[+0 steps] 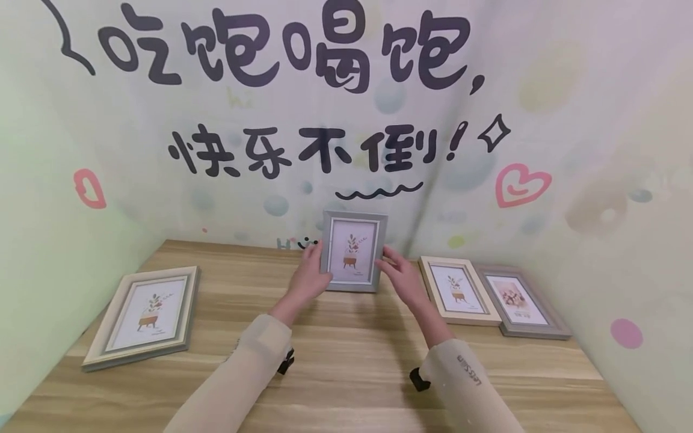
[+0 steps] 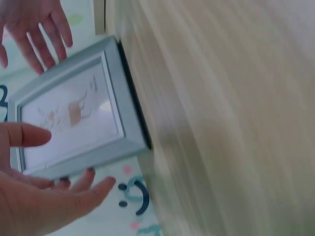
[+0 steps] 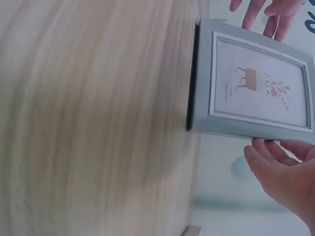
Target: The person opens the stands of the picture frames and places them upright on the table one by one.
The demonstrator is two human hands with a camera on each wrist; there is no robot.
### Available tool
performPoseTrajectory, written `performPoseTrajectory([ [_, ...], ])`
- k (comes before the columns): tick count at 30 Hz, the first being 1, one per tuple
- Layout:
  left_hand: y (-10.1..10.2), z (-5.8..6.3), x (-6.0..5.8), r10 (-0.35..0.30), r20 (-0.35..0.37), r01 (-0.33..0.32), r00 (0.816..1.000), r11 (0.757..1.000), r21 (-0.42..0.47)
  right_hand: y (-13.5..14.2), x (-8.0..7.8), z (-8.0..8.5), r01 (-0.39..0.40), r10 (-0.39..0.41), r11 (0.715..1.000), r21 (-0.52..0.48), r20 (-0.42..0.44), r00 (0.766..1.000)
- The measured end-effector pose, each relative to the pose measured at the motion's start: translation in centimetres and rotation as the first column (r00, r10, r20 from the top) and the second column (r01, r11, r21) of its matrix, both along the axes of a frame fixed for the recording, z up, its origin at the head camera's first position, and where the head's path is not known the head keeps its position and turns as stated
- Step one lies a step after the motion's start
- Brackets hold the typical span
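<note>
A grey picture frame stands upright at the back of the table, leaning slightly toward the wall, with a picture of a potted plant inside. At its left side is my left hand, thumb toward the front and loosely extended fingers along the edge. My right hand is at the opposite side, its fingertips right at the edge in the right wrist view. Seen from the left wrist, the right hand has its fingers spread and fairly straight. The bottom of the grey frame rests on the tabletop.
On the left of the wooden table lies a cream-and-grey picture frame. To the right, a cream frame lies beside a brownish-grey frame. A printed cloth wall rises directly behind the table.
</note>
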State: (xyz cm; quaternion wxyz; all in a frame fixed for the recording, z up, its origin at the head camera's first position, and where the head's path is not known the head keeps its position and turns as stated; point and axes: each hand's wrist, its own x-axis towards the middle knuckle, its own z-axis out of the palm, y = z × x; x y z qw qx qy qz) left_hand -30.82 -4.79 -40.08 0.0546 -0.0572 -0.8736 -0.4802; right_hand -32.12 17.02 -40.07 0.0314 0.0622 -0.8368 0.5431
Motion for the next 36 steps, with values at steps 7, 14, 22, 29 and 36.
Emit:
performPoseTrajectory([
  [7,1.5,0.0,0.6,0.06,-0.037,-0.059,0.997,0.998,0.027,-0.7,0.6,-0.2,0.054,-0.053,0.99,-0.133,0.011,0.999],
  [14,-0.5,0.7,1.4,0.035,0.009,-0.035,0.999,0.998,-0.052,-1.4,1.6,-0.1,0.122,-0.125,0.992,-0.036,-0.117,0.985],
  [22,-3.9,0.8,2.7,-0.032,0.053,0.038,0.998,0.992,-0.117,-3.4,2.9,-0.1,0.076,-0.061,0.996,0.052,-0.238,0.969],
  [29,-6.8,0.6,4.2,-0.086,0.005,0.085,0.996,0.974,-0.212,-5.3,3.9,-0.6,0.017,0.034,0.983,0.181,-0.274,0.961],
  [36,-10.1,0.5,5.4,-0.045,0.023,0.05,0.999,0.964,-0.261,-7.5,4.6,-0.6,-0.088,0.145,0.966,0.244,-0.226,0.963],
])
